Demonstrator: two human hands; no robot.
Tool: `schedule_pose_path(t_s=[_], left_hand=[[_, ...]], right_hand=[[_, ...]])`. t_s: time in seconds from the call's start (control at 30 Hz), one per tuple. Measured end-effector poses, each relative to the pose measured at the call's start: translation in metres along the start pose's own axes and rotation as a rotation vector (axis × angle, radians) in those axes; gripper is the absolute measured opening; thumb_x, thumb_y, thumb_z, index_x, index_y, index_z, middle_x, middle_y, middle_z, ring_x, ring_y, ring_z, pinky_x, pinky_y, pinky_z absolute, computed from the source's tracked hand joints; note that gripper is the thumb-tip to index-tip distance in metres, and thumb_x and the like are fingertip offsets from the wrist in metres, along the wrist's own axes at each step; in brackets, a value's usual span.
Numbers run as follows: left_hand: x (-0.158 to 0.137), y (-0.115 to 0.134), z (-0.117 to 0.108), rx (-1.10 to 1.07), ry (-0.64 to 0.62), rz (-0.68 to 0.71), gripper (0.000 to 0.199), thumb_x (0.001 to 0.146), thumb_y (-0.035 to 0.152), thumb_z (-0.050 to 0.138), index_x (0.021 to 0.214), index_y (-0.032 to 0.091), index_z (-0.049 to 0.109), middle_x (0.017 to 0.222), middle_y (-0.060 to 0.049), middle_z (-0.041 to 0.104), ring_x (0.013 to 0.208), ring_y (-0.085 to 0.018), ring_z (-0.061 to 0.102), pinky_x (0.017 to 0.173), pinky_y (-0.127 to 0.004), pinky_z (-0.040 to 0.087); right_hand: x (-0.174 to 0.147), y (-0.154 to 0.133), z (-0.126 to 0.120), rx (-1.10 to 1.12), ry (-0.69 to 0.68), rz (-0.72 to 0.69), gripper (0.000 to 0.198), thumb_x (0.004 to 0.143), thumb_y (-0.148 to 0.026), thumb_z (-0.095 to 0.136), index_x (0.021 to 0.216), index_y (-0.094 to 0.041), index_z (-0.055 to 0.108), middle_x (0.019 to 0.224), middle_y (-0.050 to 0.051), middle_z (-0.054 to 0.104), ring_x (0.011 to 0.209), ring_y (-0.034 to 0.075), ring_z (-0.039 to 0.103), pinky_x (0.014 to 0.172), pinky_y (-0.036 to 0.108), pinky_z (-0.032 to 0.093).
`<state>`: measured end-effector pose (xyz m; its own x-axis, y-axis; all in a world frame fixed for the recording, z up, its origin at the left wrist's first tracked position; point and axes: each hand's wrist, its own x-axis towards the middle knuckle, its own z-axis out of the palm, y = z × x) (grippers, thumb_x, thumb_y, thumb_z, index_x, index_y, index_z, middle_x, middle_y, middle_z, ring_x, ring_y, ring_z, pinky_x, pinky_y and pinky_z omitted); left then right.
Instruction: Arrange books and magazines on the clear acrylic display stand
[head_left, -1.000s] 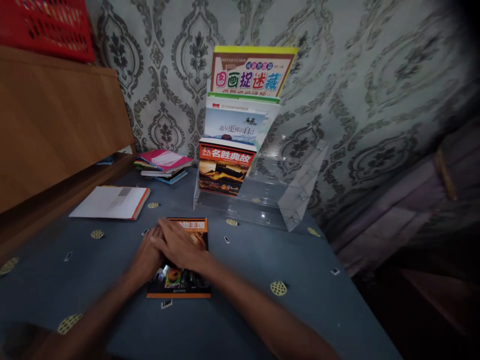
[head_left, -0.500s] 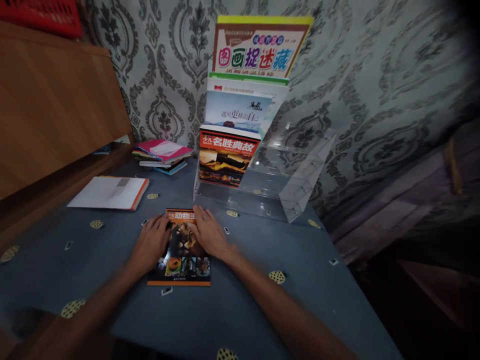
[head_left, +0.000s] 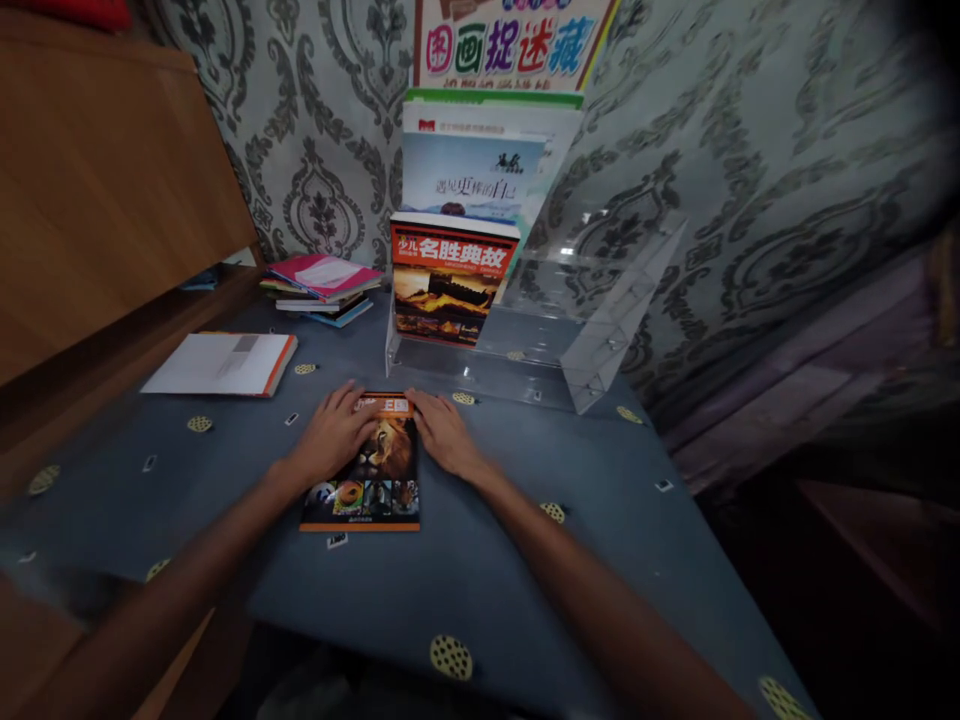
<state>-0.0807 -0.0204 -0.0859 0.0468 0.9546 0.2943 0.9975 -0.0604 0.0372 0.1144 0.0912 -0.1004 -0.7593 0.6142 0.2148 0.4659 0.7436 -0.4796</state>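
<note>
A paperback book point(head_left: 382, 465) with a lion and smaller animal pictures on its cover lies flat on the table. My left hand point(head_left: 336, 435) rests over its upper left part, fingers stretched across the title. At the upper right edge, the fingers of my right hand point(head_left: 446, 435) touch the book and lie extended; its palm is off the cover. Behind the book stands a clear acrylic rack point(head_left: 525, 375). On its left side it holds an orange-and-black book point(head_left: 450, 290), a pale blue book point(head_left: 472, 170) and a larger book with colourful lettering point(head_left: 510, 50), one behind another.
A white book with an orange spine point(head_left: 221, 365) lies face down at the left. Further back, a pile of books and booklets point(head_left: 322, 285) sits against the patterned wall point(head_left: 322, 190). A wooden panel point(head_left: 105, 170) borders the table point(head_left: 510, 590) on the left.
My left hand has slid further over the book's title. My right hand has shifted off the cover's middle to its right edge. The view has tipped downward slightly.
</note>
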Motion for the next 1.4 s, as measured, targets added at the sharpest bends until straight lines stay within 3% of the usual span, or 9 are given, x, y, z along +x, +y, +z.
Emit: schedule_pose_path(t_s=[0.17,0.37,0.5,0.63,0.7,0.8,0.93,1.23,1.4], left_hand=[[0.003,0.015,-0.001,-0.165,-0.1,0.184,0.039,0.101,0.034,0.047,0.139,0.035,0.058,0.156,-0.008,0.043,0.151,-0.034,0.024,0.118,-0.061,0.026],[-0.027,0.034,-0.024,-0.315,-0.243,0.356,0.038,0.1,0.038,0.052,0.136,0.046,0.058,0.162,0.001,0.035,0.154,-0.03,0.019,0.123,-0.062,0.015],[-0.044,0.045,-0.042,-0.429,-0.332,0.412,0.037,0.099,0.037,0.055,0.133,0.052,0.057,0.163,0.007,0.033,0.155,-0.028,0.016,0.123,-0.063,0.012],[-0.047,0.046,-0.049,-0.547,-0.38,0.374,0.034,0.098,0.033,0.055,0.128,0.047,0.064,0.162,0.006,0.036,0.155,-0.027,0.019,0.124,-0.06,0.016],[-0.043,0.038,-0.044,-0.62,-0.331,0.315,0.033,0.099,0.032,0.052,0.128,0.039,0.066,0.156,0.001,0.045,0.152,-0.026,0.028,0.123,-0.056,0.025],[-0.03,0.012,-0.026,-0.641,-0.151,0.176,0.037,0.102,0.03,0.043,0.133,0.027,0.063,0.144,-0.007,0.059,0.143,-0.022,0.043,0.119,-0.051,0.035],[-0.013,-0.026,0.002,-0.501,0.013,-0.009,0.037,0.101,0.026,0.04,0.127,0.019,0.065,0.139,-0.011,0.062,0.134,-0.021,0.052,0.116,-0.048,0.039],[-0.002,-0.047,0.013,-0.477,-0.005,0.048,0.038,0.1,0.026,0.039,0.128,0.021,0.064,0.139,-0.009,0.062,0.132,-0.021,0.053,0.117,-0.045,0.034],[0.005,-0.058,0.01,-0.606,-0.012,0.06,0.035,0.097,0.025,0.044,0.121,0.02,0.069,0.129,-0.01,0.068,0.121,-0.022,0.06,0.11,-0.042,0.041]], right_hand=[[0.0,0.002,0.001,0.01,-0.004,-0.014,0.05,0.101,-0.016,0.03,0.148,-0.018,0.047,0.151,0.01,0.052,0.142,0.02,0.044,0.121,0.047,0.029],[-0.001,0.001,0.001,0.02,0.009,-0.019,0.048,0.103,-0.02,0.028,0.146,-0.018,0.049,0.152,0.01,0.051,0.143,0.019,0.044,0.12,0.045,0.028],[-0.001,-0.003,0.0,-0.008,-0.007,0.0,0.048,0.104,-0.021,0.026,0.146,-0.013,0.048,0.152,0.012,0.051,0.144,0.02,0.042,0.121,0.045,0.027],[-0.004,-0.007,-0.002,-0.057,-0.007,-0.021,0.047,0.105,-0.03,0.031,0.144,-0.014,0.05,0.152,0.013,0.05,0.144,0.021,0.043,0.121,0.047,0.027],[-0.005,-0.007,-0.002,-0.098,-0.004,-0.046,0.048,0.104,-0.036,0.036,0.144,-0.014,0.05,0.153,0.014,0.048,0.144,0.024,0.041,0.121,0.049,0.026],[-0.006,-0.008,-0.002,-0.168,-0.027,-0.065,0.054,0.103,-0.041,0.039,0.146,-0.01,0.048,0.156,0.017,0.044,0.147,0.027,0.037,0.121,0.051,0.025],[-0.008,-0.016,0.0,-0.231,-0.052,-0.071,0.059,0.103,-0.043,0.037,0.149,-0.008,0.044,0.159,0.017,0.037,0.152,0.03,0.026,0.121,0.055,0.023],[-0.054,-0.046,-0.002,-0.209,-0.196,-0.209,0.06,0.104,-0.041,0.039,0.154,-0.009,0.035,0.161,0.016,0.033,0.154,0.028,0.019,0.124,0.058,0.018],[-0.07,-0.068,-0.001,-0.101,-0.316,-0.48,0.049,0.104,-0.024,0.039,0.153,-0.021,0.041,0.156,0.009,0.045,0.151,0.022,0.03,0.125,0.054,0.021]])
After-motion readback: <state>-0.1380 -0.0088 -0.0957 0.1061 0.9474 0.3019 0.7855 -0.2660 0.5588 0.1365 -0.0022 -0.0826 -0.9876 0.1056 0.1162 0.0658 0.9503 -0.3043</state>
